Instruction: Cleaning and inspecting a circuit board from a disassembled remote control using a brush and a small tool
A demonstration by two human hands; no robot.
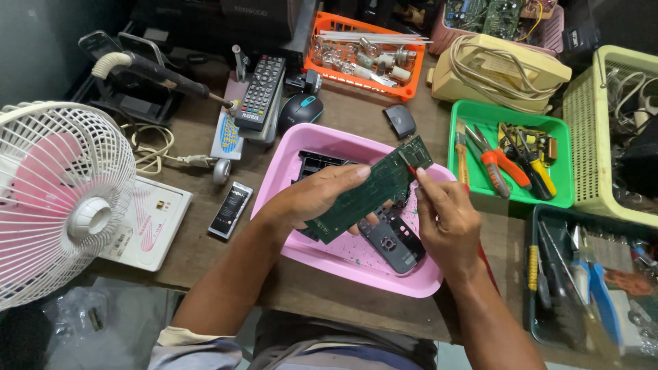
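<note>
two hands [384, 205], one green circuit board [370, 195], one pink tray [356, 264], one fan [58, 199], one computer mouse [300, 111], one orange basket [329, 67]

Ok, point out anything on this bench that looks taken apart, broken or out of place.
A remote has been taken apart: the left hand holds its bare green circuit board over the pink tray, where the empty black shell pieces lie. The right hand pinches the board's upper end. Nothing looks spilled.
</note>
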